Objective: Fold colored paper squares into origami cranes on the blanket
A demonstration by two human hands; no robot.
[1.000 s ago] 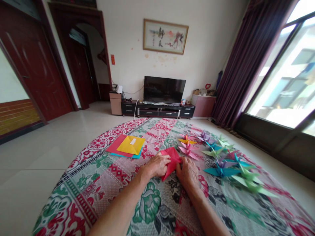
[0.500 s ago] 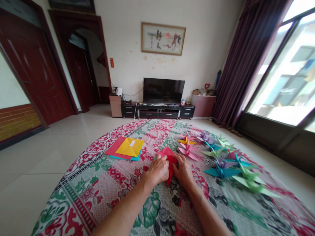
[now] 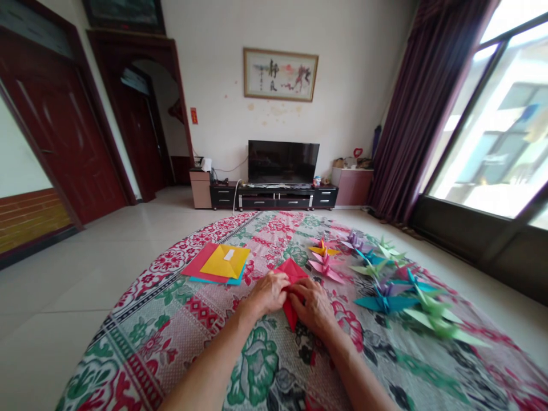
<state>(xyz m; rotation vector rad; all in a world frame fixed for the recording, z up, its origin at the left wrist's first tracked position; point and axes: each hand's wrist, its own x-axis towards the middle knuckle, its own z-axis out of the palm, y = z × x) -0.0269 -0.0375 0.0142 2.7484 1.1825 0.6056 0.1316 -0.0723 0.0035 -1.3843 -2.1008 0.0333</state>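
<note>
A red sheet of origami paper point(image 3: 291, 268), partly folded with a pointed lower end, lies on the patterned tablecloth point(image 3: 257, 365) in front of me. From the left, my left hand point(image 3: 270, 292) is closed on its edge, fingers bent. My right hand point(image 3: 311, 303) grips the paper's right side, with its fingers curled over the middle. The two hands almost meet and cover the centre folds. Several folded paper cranes point(image 3: 387, 299) in blue, green, purple, pink and yellow stand to the right of my right hand.
A small stack of paper, with a yellow sheet point(image 3: 220, 265) bearing a white label on top, lies left of my hands. Beyond the round table's far edge stand a low black cabinet point(image 3: 265, 200) and a television point(image 3: 283, 162). A purple curtain point(image 3: 406, 114) hangs at right.
My right hand has moved inward over the middle of the red paper, closer to my left hand. My left hand has shifted slightly left. The view has tilted up a little.
</note>
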